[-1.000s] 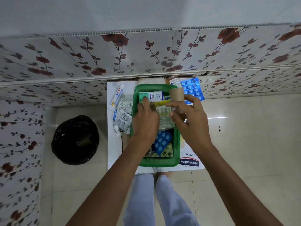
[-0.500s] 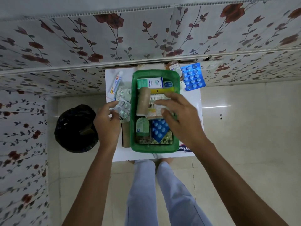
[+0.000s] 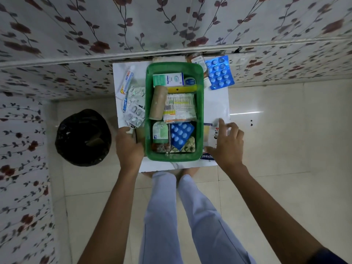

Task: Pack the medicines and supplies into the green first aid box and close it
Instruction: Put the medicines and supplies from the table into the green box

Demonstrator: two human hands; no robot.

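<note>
The green first aid box (image 3: 148,111) stands without a lid on the small white table (image 3: 216,103). Inside lie an Optibex carton (image 3: 168,79), a tan bandage roll (image 3: 157,102), a cotton swab pack (image 3: 180,107), a small bottle (image 3: 159,133) and a blue blister sheet (image 3: 181,133). My left hand (image 3: 128,147) is at the box's near left corner, fingers curled down over a brown carton (image 3: 140,133); its grip is hidden. My right hand (image 3: 228,143) is right of the box, fingers spread, fingertips touching the flat Hansaplast pack (image 3: 209,130).
Left of the box lie an ointment tube (image 3: 126,80) and silver blister strips (image 3: 135,107). At the back right are a blue blister sheet (image 3: 219,72) and a brown bottle (image 3: 198,60). A black-bagged bin (image 3: 82,137) stands on the floor at left. A floral wall is behind the table.
My left hand left the box, reached the silver strips, then came back to the box's near left corner. My right hand moved out of the box and rightward onto the Hansaplast pack.
</note>
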